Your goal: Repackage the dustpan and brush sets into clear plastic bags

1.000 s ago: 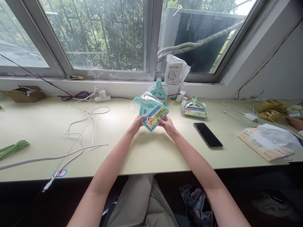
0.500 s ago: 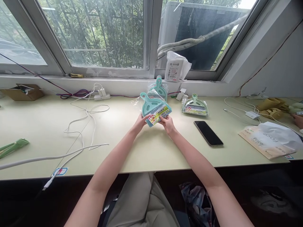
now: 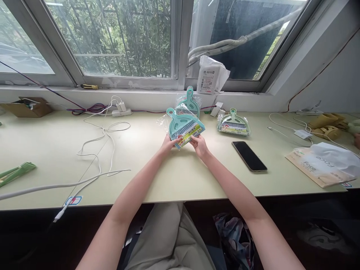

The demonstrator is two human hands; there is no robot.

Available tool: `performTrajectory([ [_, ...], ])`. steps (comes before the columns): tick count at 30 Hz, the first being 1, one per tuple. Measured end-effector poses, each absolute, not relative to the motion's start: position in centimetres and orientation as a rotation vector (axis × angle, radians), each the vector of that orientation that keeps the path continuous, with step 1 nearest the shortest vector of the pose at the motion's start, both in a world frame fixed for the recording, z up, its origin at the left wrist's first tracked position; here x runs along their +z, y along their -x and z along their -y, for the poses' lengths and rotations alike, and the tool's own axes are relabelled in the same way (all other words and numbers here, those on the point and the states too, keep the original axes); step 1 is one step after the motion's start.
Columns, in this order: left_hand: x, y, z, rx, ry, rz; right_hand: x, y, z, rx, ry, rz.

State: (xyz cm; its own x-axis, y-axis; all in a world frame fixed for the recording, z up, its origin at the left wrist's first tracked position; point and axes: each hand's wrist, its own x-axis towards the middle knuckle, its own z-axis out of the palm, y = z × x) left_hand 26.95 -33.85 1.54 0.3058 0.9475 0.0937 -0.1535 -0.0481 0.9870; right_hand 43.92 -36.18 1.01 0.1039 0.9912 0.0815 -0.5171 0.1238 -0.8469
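Note:
Between both hands I hold a turquoise dustpan and brush set [image 3: 184, 125] in clear plastic, tilted, its handle pointing up and left. My left hand [image 3: 168, 143] is closed on its lower left edge, thumb on the front. My right hand [image 3: 199, 145] grips the lower right edge, thumb over the label. Just behind it, more turquoise dustpan sets [image 3: 189, 99] stand against the wall, partly hidden. To the right, a wrapped green dustpan set [image 3: 234, 123] rests on the table.
A black phone [image 3: 249, 156] lies right of my hands, with a tissue pack [image 3: 322, 165] farther right. White cables [image 3: 98, 153] cross the table [image 3: 180, 183] on the left, near a power strip [image 3: 121, 112]. A wrapped box [image 3: 209, 79] stands on the sill. Part of another person's hand shows at the right edge.
The view has shifted slightly, so the surroundings sit a little higher. Both hands keep their hold on the turquoise dustpan set, which has hardly moved.

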Motion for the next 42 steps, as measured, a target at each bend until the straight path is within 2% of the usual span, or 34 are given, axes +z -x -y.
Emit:
performTrajectory([
  [6, 1.1, -27.2, 33.4, 1.142, -1.349, -0.829, 1.4, -43.8, 36.6, 1.361, 0.692, 0.800],
  [15, 0.2, -27.9, 33.1, 1.136, -1.406, -0.787, 0.6, -43.9, 36.1, 1.277, 0.823, 0.735],
  [23, 2.2, -27.6, 35.3, 1.670, -1.799, -1.232, 0.7, -44.3, 36.2, 1.191, 0.854, 0.774],
  [28, 3.1, -27.3, 36.4, 1.398, -2.274, -1.155, 0.4, -43.9, 36.4, 1.189, 0.874, 0.868],
  [34, 1.7, -28.2, 35.9, 1.105, -2.397, -1.068, 0.1, -43.1, 36.6, 1.192, 0.922, 0.904],
  [42, 2.2, -28.2, 36.2, 1.053, -2.460, -0.943, 0.0, -43.0, 36.6, 1.197, 0.923, 0.895],
])
